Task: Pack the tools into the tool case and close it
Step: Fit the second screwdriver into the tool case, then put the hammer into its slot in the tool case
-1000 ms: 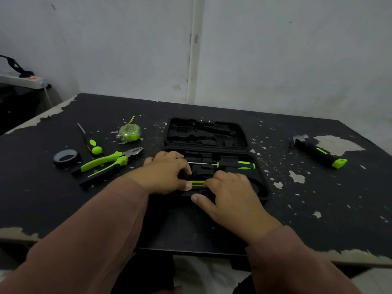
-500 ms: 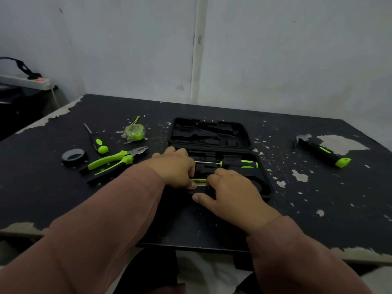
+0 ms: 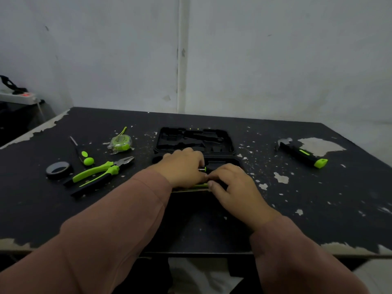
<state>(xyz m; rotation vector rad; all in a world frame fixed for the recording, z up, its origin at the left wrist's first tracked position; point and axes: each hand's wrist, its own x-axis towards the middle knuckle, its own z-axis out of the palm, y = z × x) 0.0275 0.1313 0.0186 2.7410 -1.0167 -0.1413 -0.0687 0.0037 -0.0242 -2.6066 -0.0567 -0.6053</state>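
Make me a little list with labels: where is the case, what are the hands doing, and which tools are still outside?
case: tool case, open, middle of the table
left hand: over the near half of the case, pressing on a green-and-black tool
right hand: beside it, on the same tool
outside, left: pliers, tape measure, small screwdriver, tape roll
outside, right: hammer
lid: not closed yet

Both hands covered most of the tool case's (image 3: 194, 139) near tray; beneath the left hand (image 3: 184, 168) and right hand (image 3: 235, 185), only slivers of a green-edged tool (image 3: 196, 186) showed, its kind unclear.
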